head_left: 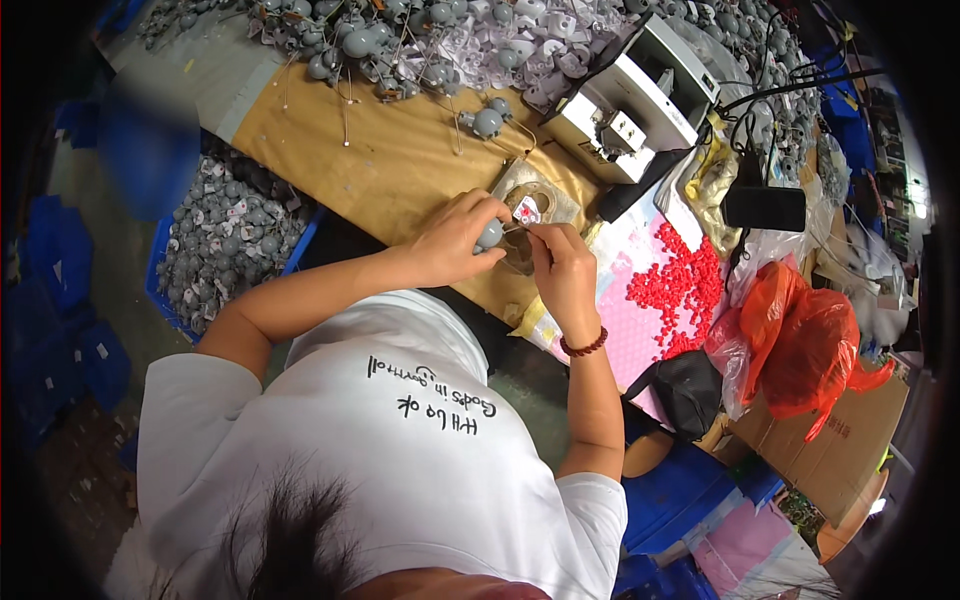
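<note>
My left hand (455, 240) is closed around a small grey round part (490, 234) with a thin wire. My right hand (562, 262) pinches a small white and red tag (526, 211) right beside that part, over the edge of the brown cardboard-covered table (390, 165). Both hands are close together and almost touching. A clear plastic piece (535, 190) lies on the table just behind them. A dark red bead bracelet (584, 347) sits on my right wrist.
A heap of grey round parts with wires (400, 40) fills the table's far side. A white machine (630, 100) stands at the back right. Red small pieces (680, 285) lie on a pink sheet. A blue crate of grey parts (225, 240) sits left; orange bags (810, 345) right.
</note>
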Demonstrator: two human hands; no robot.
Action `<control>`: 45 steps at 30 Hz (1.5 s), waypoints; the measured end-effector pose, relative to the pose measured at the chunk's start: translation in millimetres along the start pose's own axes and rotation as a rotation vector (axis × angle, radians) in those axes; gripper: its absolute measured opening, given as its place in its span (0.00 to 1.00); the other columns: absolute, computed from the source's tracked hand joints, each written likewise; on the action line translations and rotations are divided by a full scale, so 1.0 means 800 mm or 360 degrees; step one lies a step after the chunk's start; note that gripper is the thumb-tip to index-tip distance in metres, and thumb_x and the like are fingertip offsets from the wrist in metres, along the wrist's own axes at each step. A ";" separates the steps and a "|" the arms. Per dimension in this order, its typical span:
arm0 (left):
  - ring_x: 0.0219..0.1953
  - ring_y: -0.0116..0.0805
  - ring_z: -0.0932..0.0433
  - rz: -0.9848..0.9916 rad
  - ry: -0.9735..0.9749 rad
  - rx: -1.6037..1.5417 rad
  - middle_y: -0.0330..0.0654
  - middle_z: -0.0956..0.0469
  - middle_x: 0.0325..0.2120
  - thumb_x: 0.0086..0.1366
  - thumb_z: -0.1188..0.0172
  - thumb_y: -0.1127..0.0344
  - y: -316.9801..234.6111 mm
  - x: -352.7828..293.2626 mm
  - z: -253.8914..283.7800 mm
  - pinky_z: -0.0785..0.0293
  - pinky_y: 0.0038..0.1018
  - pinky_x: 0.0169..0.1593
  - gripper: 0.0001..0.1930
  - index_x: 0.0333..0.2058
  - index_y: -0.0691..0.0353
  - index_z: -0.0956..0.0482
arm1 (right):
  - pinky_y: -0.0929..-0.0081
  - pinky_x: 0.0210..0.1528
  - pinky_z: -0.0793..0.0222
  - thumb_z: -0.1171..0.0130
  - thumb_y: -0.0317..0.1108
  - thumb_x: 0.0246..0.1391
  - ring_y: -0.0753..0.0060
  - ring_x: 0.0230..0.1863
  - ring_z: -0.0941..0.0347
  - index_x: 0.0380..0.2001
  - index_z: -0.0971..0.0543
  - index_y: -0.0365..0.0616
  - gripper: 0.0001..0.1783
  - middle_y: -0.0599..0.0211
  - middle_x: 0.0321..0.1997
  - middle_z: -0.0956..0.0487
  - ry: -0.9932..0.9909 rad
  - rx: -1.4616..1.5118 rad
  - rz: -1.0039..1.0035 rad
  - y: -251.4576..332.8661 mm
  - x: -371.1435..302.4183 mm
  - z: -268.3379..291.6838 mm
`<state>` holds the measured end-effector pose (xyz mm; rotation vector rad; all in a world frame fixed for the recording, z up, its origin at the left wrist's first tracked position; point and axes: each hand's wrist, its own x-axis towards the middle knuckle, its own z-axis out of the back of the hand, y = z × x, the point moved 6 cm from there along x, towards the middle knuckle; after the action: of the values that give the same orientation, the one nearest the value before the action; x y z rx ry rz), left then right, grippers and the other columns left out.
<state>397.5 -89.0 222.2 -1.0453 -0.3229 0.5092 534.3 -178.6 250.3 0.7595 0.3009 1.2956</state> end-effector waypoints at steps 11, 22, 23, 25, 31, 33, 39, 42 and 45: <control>0.50 0.49 0.30 -0.0133 -0.0095 0.0120 0.46 0.31 0.45 0.53 0.34 0.72 0.006 0.020 -0.009 0.31 0.38 0.54 0.19 0.45 0.60 0.27 | 0.67 0.31 0.25 0.36 0.22 0.45 0.61 0.34 0.23 0.40 0.18 0.46 0.16 0.66 0.35 0.22 -0.0011 -0.0560 0.0241 -0.004 0.011 -0.020; 0.52 0.45 0.31 -0.0234 -0.0100 0.0580 0.42 0.29 0.48 0.53 0.38 0.74 -0.003 0.027 -0.004 0.30 0.40 0.54 0.19 0.46 0.59 0.25 | 0.68 0.31 0.24 0.42 0.24 0.45 0.59 0.39 0.26 0.46 0.22 0.37 0.20 0.60 0.41 0.25 0.0303 -0.0784 0.0402 0.008 0.008 -0.023; 0.52 0.45 0.31 -0.0244 -0.0096 0.0614 0.42 0.29 0.48 0.53 0.38 0.74 -0.002 0.026 -0.005 0.30 0.39 0.54 0.20 0.46 0.59 0.25 | 0.68 0.31 0.24 0.42 0.23 0.45 0.59 0.39 0.26 0.46 0.22 0.37 0.20 0.60 0.41 0.25 0.0317 -0.0771 0.0397 0.008 0.010 -0.022; 0.52 0.45 0.31 -0.0256 -0.0093 0.0654 0.42 0.29 0.49 0.53 0.38 0.74 -0.001 0.025 -0.004 0.30 0.39 0.54 0.20 0.47 0.59 0.25 | 0.68 0.32 0.24 0.42 0.23 0.46 0.60 0.39 0.26 0.47 0.22 0.38 0.21 0.60 0.41 0.25 0.0336 -0.0753 0.0382 0.008 0.012 -0.022; 0.53 0.44 0.31 -0.0243 -0.0101 0.0615 0.41 0.28 0.48 0.53 0.39 0.73 0.002 0.026 -0.003 0.30 0.39 0.54 0.20 0.48 0.59 0.25 | 0.69 0.30 0.23 0.43 0.24 0.46 0.60 0.38 0.26 0.46 0.23 0.33 0.21 0.60 0.40 0.27 0.0386 -0.0891 0.0466 0.012 0.007 -0.028; 0.53 0.44 0.31 -0.0213 -0.0084 0.0581 0.41 0.28 0.48 0.53 0.39 0.73 0.006 0.028 -0.004 0.30 0.39 0.54 0.20 0.48 0.59 0.25 | 0.69 0.29 0.23 0.43 0.25 0.46 0.60 0.38 0.26 0.46 0.24 0.31 0.21 0.59 0.40 0.28 0.0430 -0.1044 0.0517 0.012 0.001 -0.036; 0.54 0.43 0.32 -0.0177 -0.0076 0.0557 0.40 0.28 0.49 0.52 0.38 0.73 0.006 0.028 -0.005 0.31 0.40 0.54 0.22 0.49 0.58 0.25 | 0.71 0.28 0.22 0.43 0.25 0.45 0.60 0.39 0.26 0.45 0.24 0.28 0.21 0.57 0.40 0.29 0.0428 -0.1028 0.0439 0.011 0.005 -0.041; 0.56 0.42 0.31 -0.0446 -0.0211 0.0713 0.39 0.28 0.50 0.54 0.39 0.72 -0.005 0.025 -0.008 0.31 0.39 0.55 0.22 0.50 0.56 0.25 | 0.68 0.34 0.23 0.43 0.23 0.43 0.59 0.41 0.26 0.45 0.22 0.31 0.21 0.59 0.40 0.27 0.0411 -0.0904 0.0363 0.010 0.003 -0.037; 0.56 0.41 0.31 -0.0637 -0.0252 0.0916 0.37 0.26 0.50 0.56 0.41 0.70 -0.005 0.021 -0.023 0.31 0.38 0.55 0.21 0.51 0.55 0.25 | 0.64 0.43 0.24 0.42 0.21 0.45 0.57 0.45 0.25 0.46 0.20 0.35 0.21 0.58 0.43 0.24 0.0311 -0.0506 0.0290 -0.004 0.002 -0.017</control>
<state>421.6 -95.2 217.2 -0.3663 -0.4786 0.2927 529.2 -172.8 238.2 0.3974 0.1778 1.5496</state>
